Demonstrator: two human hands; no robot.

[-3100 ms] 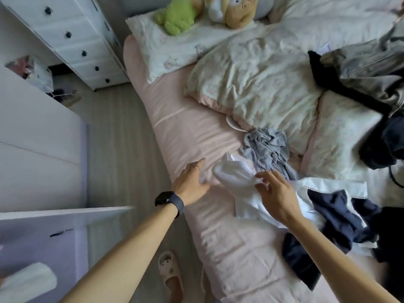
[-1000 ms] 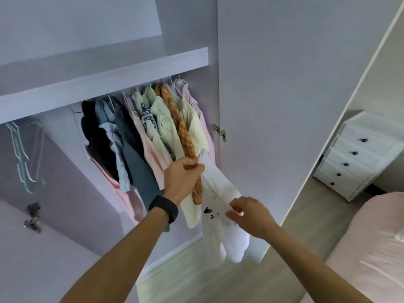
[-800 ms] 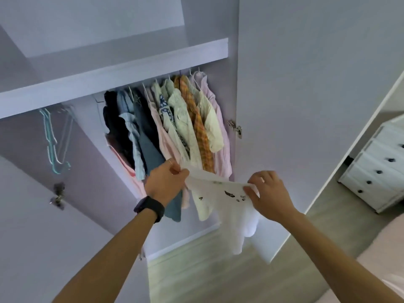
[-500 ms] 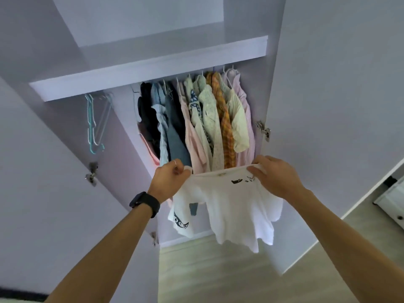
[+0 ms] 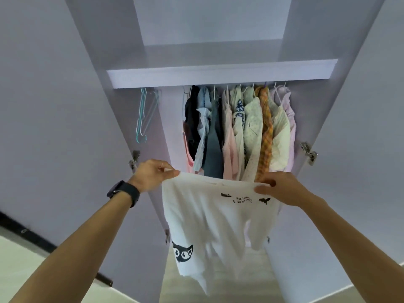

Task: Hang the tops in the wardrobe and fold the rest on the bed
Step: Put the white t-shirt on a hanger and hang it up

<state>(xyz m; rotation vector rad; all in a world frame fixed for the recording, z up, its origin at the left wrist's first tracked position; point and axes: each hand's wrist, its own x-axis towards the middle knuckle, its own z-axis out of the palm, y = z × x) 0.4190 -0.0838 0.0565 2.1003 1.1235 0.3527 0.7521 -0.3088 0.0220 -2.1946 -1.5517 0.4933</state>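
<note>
A white T-shirt [image 5: 209,217] with small black prints and a black cat face near its hem hangs spread in front of the open wardrobe [image 5: 220,75]. My left hand [image 5: 154,174] pinches its left shoulder, and my right hand [image 5: 278,189] grips the right shoulder. The shirt's top edge is stretched level between both hands, just below the row of hanging clothes [image 5: 238,130]. Several tops on hangers fill the rail under the shelf. The bed is out of view.
Empty pale blue-green hangers [image 5: 143,118] hang at the rail's left end. Both lilac wardrobe doors stand open, the left door [image 5: 54,127] and the right door [image 5: 360,138], with metal hinges on each side. Light wood floor [image 5: 218,287] shows below.
I turned from the bed to the wardrobe with the white T-shirt. My hands have moved apart and spread it wide by the shoulders, and my view has centred on the rail.
</note>
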